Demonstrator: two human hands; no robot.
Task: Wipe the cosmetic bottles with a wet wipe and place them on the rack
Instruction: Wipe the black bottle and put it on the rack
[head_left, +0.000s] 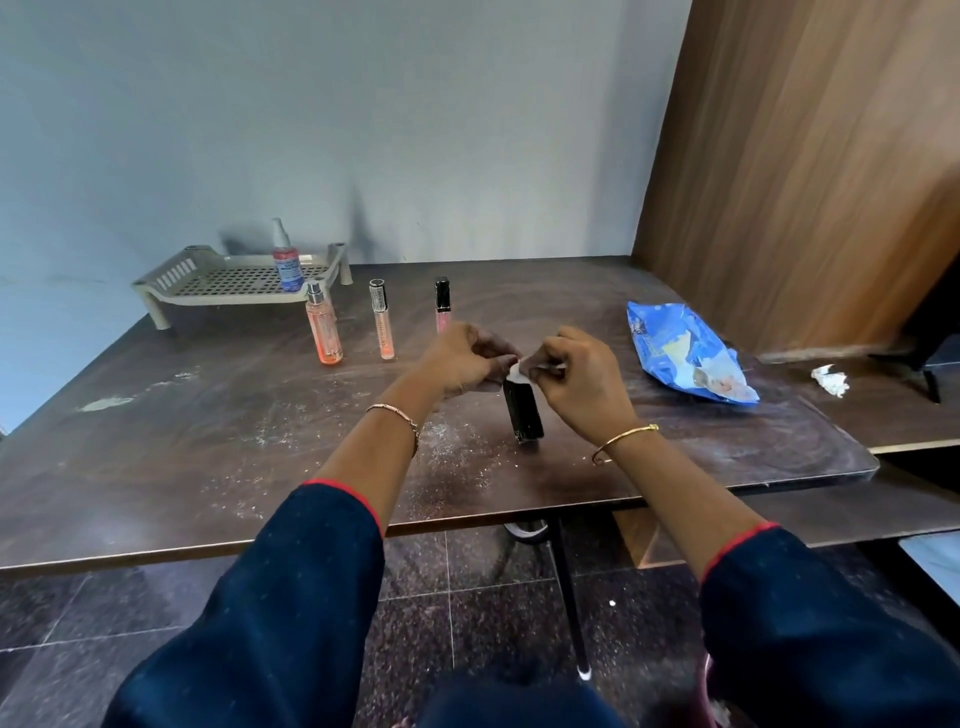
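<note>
A black cosmetic bottle (523, 415) stands on the dark table, slightly tilted. Over its top lies a white wet wipe (516, 370). My left hand (462, 361) and my right hand (579, 376) both pinch the wipe just above the bottle's top. The beige perforated rack (171, 283) sits at the far left with a pink spray bottle (287, 262) standing on it. In front of the rack stand an orange bottle (324, 332), a peach tube (383, 327) and a pink tube with a black cap (442, 304).
A blue wet-wipe packet (685, 353) lies on the table to the right. A crumpled white wipe (831, 379) lies further right, near a wooden panel (800, 171). White dust specks cover the table (208, 441). The wall is close behind the rack.
</note>
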